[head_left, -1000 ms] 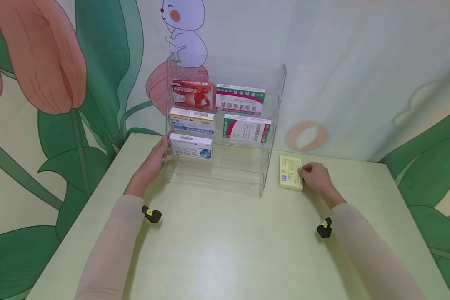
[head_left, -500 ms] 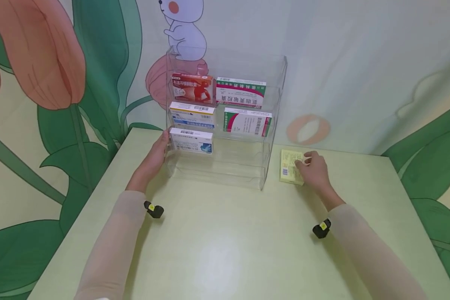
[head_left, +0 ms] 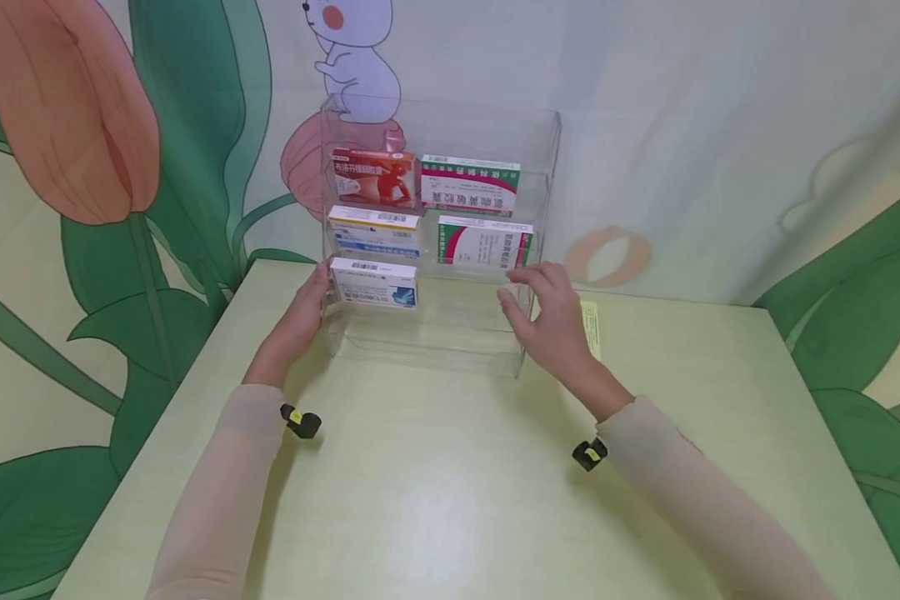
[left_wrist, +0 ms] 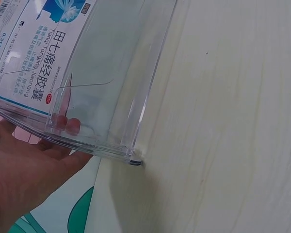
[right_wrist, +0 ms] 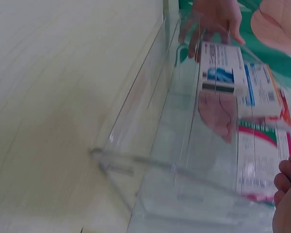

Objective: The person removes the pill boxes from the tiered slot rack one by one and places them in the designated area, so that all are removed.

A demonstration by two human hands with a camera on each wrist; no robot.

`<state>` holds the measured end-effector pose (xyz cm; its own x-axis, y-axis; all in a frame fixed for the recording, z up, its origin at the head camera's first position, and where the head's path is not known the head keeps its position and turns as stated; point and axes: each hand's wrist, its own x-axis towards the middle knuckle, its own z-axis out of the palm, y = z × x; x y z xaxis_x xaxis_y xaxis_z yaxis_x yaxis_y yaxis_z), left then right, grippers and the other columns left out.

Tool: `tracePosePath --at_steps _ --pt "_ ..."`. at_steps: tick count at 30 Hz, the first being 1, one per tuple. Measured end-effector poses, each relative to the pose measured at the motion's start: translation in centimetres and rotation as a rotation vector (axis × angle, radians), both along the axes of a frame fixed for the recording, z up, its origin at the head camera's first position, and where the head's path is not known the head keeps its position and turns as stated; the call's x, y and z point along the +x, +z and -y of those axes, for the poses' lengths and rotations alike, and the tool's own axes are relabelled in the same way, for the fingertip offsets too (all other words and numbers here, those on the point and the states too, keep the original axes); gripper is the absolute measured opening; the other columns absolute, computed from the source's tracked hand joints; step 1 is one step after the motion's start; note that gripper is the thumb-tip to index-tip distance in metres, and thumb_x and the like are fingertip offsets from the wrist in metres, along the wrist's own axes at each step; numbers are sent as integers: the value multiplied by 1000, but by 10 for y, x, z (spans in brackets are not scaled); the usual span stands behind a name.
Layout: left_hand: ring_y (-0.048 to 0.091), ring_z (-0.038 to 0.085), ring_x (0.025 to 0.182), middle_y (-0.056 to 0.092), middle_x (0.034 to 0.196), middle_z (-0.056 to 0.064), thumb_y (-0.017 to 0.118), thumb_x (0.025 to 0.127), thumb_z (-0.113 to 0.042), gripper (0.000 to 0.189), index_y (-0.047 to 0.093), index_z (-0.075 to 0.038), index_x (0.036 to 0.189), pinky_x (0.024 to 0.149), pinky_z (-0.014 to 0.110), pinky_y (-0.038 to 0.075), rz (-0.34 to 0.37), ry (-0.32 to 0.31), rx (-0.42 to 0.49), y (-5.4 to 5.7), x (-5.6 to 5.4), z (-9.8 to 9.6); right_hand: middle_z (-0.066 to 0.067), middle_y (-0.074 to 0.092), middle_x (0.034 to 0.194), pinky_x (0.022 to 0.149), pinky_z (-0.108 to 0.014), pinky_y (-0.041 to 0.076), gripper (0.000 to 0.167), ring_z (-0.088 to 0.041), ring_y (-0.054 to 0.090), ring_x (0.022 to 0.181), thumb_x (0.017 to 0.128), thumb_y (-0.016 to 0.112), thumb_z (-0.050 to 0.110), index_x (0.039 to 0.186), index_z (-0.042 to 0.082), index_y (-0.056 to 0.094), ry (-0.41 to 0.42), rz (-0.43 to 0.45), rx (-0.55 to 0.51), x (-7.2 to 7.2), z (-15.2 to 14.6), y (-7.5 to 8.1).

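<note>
Big drawn flowers (head_left: 82, 108) stand behind the pale table (head_left: 435, 475). The left grip (head_left: 298, 317) holds the side of the clear rack (head_left: 427, 354), just as before. The right grip (head_left: 555, 329) is spread, with a gap between thumb and fingers. It is near the green, pink and white box (head_left: 480, 242); I cannot tell if they touch. A moment ago it was at the yellow box (head_left: 592, 327), which now lies partly hidden behind it.
</note>
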<state>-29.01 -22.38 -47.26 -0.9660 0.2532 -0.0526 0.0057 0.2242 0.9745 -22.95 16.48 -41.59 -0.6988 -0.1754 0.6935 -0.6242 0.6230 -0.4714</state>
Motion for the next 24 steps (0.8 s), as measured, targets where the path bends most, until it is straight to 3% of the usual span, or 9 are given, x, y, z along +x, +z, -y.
tracePosePath --at_steps 8,12,16,19,24 --pt "9 39 162 13 177 5 11 107 -70 69 9 -43 170 119 77 12 31 0 -34 4 0 0 -12 63 134 110 -47 45 50 -29 54 128 98 77 31 138 3 67 98 74 175 -9 51 -4" --pt "9 41 162 10 177 9 7 111 -62 66 7 -37 171 120 76 12 79 -4 -32 15 7 -7 -12 57 142 113 -46 44 68 -28 49 134 95 80 39 149 5 58 104 125 296 -15 65 -3" --pt "12 42 161 13 177 9 7 109 -65 67 8 -38 171 119 76 15 54 4 -42 13 5 -7 -11 53 152 119 -46 39 76 -29 45 141 97 77 44 156 6 50 122 162 418 -21 82 7" --pt "12 43 161 12 177 9 7 107 -69 71 8 -40 171 118 77 17 29 10 -52 3 0 -3 -12 47 160 125 -45 31 79 -29 40 149 99 73 46 161 6 43 159 176 523 -23 98 15" --pt "10 44 161 9 178 9 7 107 -69 71 7 -40 171 119 75 19 21 8 -52 4 2 -3 -13 31 172 129 -41 18 86 -30 24 160 102 68 48 166 3 31 210 129 706 -28 120 18"
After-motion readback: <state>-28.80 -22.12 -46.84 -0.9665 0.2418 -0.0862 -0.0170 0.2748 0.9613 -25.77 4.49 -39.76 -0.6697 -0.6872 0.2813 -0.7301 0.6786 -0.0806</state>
